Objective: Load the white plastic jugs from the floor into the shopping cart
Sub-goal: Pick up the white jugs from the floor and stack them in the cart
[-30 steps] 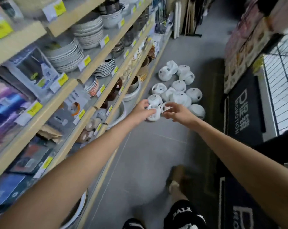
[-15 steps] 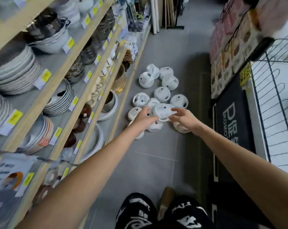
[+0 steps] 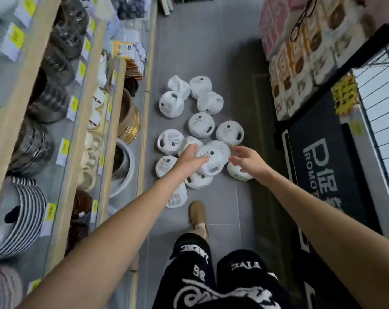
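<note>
Several white plastic jugs lie scattered on the grey floor of a shop aisle. My left hand (image 3: 190, 160) grips one white jug (image 3: 213, 158) from its left side; the jug seems lifted a little above the others. My right hand (image 3: 248, 160) hovers just right of that jug with fingers spread, apart from it or barely touching. Another jug (image 3: 237, 173) lies under my right hand, and one jug (image 3: 199, 180) lies beneath the held one. Wire mesh (image 3: 385, 121) at the right edge may be the shopping cart.
Wooden shelves (image 3: 62, 121) with stacked plates, bowls and pots line the left side. A black promotion mat (image 3: 322, 161) and boxed goods (image 3: 300, 61) stand on the right. My legs and one tan shoe (image 3: 197, 214) are in the aisle below the jugs.
I have stepped closer, so the jugs look larger and nearer. My left hand has closed round a jug. My right hand stays beside it with its fingers spread.
</note>
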Available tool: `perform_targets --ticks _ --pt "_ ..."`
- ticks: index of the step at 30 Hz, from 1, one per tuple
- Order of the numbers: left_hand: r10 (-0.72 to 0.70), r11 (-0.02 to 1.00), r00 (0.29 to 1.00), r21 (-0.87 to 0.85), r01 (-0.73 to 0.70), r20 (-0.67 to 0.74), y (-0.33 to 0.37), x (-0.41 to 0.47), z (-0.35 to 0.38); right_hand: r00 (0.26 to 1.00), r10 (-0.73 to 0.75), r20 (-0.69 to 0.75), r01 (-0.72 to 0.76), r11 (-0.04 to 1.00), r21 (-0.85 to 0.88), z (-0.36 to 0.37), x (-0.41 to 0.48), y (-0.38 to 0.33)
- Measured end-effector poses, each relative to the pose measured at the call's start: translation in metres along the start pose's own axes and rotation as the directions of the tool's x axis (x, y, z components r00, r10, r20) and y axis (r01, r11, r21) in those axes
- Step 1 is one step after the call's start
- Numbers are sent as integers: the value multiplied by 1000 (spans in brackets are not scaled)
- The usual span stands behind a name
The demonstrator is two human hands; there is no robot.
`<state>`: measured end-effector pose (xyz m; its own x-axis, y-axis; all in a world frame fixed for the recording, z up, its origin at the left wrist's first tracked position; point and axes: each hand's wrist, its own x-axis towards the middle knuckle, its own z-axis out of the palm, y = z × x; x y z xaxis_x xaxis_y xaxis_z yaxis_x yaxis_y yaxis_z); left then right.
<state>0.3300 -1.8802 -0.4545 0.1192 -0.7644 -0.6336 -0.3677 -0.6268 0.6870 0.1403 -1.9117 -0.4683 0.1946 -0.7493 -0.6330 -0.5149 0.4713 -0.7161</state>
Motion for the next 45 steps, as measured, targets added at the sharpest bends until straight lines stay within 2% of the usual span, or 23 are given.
perform_targets --ticks 9,16,20,29,34,39,45 --pt "-85 992 989 99 73 124 -18 162 9 971 219 -97 -207 971 118 27 128 32" --pt "-177 980 966 121 156 189 -83 277 32 937 334 -101 -310 930 199 48 233 98" --pt "-228 964 955 178 195 192 -138 354 68 893 444 -80 -409 871 271 80 304 162" --pt "-161 897 965 439 54 209 -219 489 125 855 511 -91 -428 793 434 131 410 266" --pt "-171 920 948 388 55 270 -241 523 122 859 500 -106 -393 779 489 142 438 290" --pt "-144 940 943 339 36 301 -253 535 119 897 438 -65 -329 757 564 142 443 310" --pt "-190 956 935 273 106 300 -256 521 125 908 410 -81 -311 792 526 135 435 314"
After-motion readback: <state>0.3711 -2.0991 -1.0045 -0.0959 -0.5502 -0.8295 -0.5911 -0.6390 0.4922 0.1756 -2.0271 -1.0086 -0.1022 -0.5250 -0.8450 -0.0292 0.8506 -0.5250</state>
